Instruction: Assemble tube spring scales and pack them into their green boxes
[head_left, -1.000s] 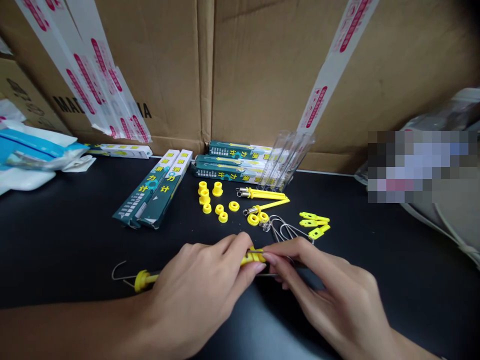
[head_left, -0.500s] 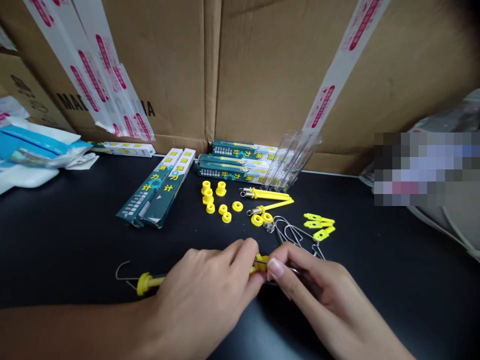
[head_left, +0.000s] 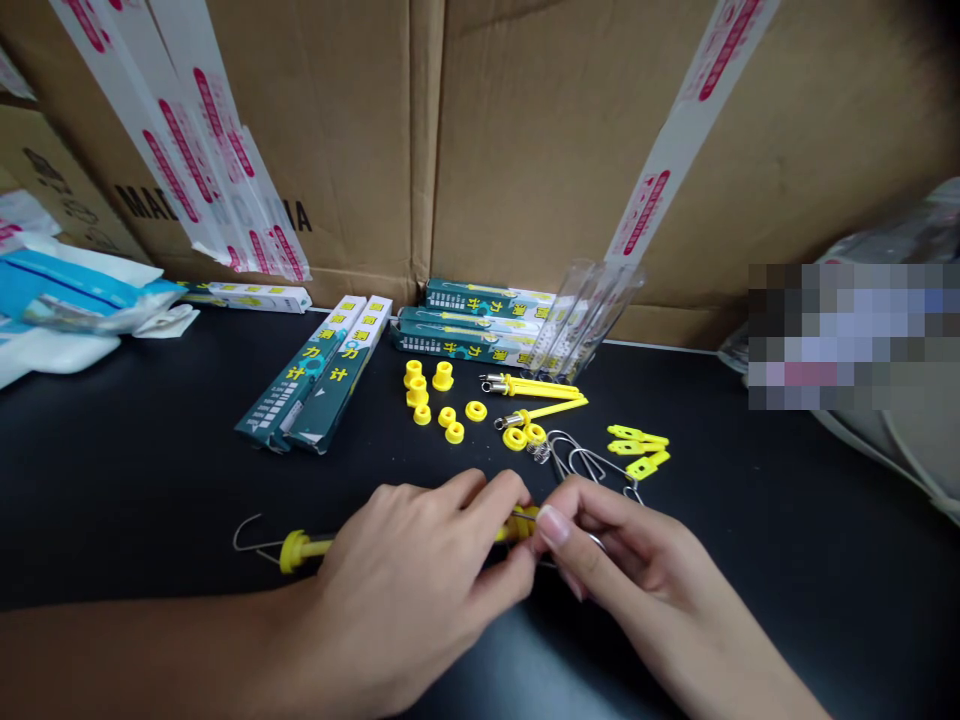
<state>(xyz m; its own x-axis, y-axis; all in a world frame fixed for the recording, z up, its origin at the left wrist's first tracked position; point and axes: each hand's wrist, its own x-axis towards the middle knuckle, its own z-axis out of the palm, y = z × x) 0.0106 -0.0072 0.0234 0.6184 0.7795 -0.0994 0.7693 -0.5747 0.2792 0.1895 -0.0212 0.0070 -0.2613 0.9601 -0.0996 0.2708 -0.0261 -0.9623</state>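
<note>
My left hand [head_left: 427, 585] is closed around a tubular spring scale [head_left: 295, 552], held roughly level over the black table. A yellow cap and a bent wire hook [head_left: 246, 535] stick out on its left side. Between my hands shows the scale's other yellow end fitting [head_left: 519, 524]. My right hand [head_left: 637, 570] pinches a thin metal wire hook [head_left: 597, 541] against that fitting. Fingers hide most of the wire and the scale's middle, so I cannot tell how far the wire sits in the fitting.
Beyond my hands lie yellow collars [head_left: 417, 392], rods with springs [head_left: 540, 387], loose wire hooks [head_left: 581, 460] and flat yellow pieces [head_left: 637, 450]. Green-and-white boxes [head_left: 322, 380] and clear tubes [head_left: 585, 320] stand behind. A large carton [head_left: 525, 150] walls off the back.
The spring scale's left end has moved slightly up and to the right. Both hands stay close together, their fingers slightly shifted around the right-hand fitting.
</note>
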